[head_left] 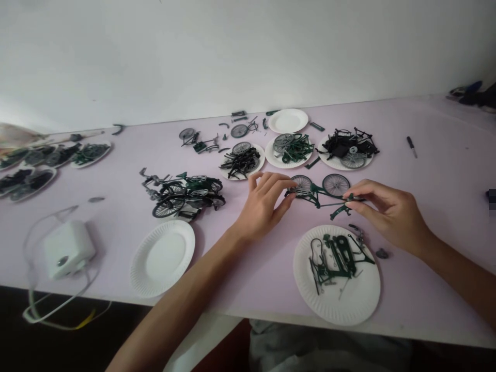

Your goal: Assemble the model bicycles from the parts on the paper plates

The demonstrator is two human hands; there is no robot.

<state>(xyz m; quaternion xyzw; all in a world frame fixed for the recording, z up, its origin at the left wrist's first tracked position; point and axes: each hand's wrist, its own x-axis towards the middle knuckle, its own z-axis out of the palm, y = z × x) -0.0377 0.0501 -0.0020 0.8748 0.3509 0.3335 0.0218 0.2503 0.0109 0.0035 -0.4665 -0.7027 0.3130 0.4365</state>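
Note:
A dark green model bicycle frame [315, 194] is held level above the table between both hands. My left hand [265, 199] pinches its left end with thumb and fingertips. At the other end, my right hand [387, 209] grips the frame's front part between thumb and forefinger. Two spoked wheels show just behind the frame, a left wheel [302, 183] and a right wheel [336, 185]; whether they are fixed to it I cannot tell. Below the hands, a paper plate [366, 305] bears several green and thin metal parts. A small dark piece [382, 253] lies beside it.
Assembled model bicycles [184, 194] stand left of my left arm, behind a bare paper plate [163, 258]. Plates of parts, such as the black-parts plate [337, 163], line the back. A screwdriver [412, 147] lies right. A white box [68, 248] with cables sits at left.

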